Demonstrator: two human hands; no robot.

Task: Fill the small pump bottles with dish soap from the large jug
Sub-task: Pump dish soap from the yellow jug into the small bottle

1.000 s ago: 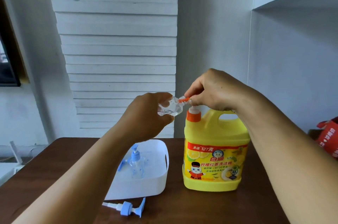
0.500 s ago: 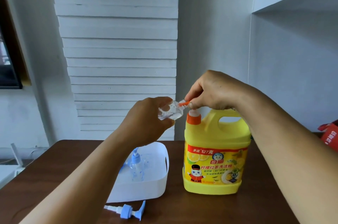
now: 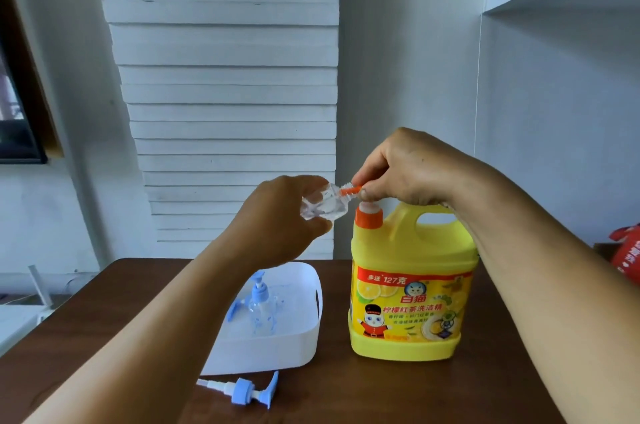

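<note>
Above the worktop [image 3: 346, 396], your left hand [image 3: 277, 216] grips a small clear bottle [image 3: 322, 207], tipped on its side with its open neck against the orange spout [image 3: 350, 189] of the pump on the yellow dish soap jug [image 3: 412, 288]. Your right hand [image 3: 401, 167] rests on the jug's pump head, fingers curled down over it and pinching at the spout. The jug stands upright on the worktop, just right of a white tub [image 3: 277, 351] holding another clear pump bottle [image 3: 260, 309] with a blue top. A loose blue pump [image 3: 242, 390] lies in front of the tub.
</note>
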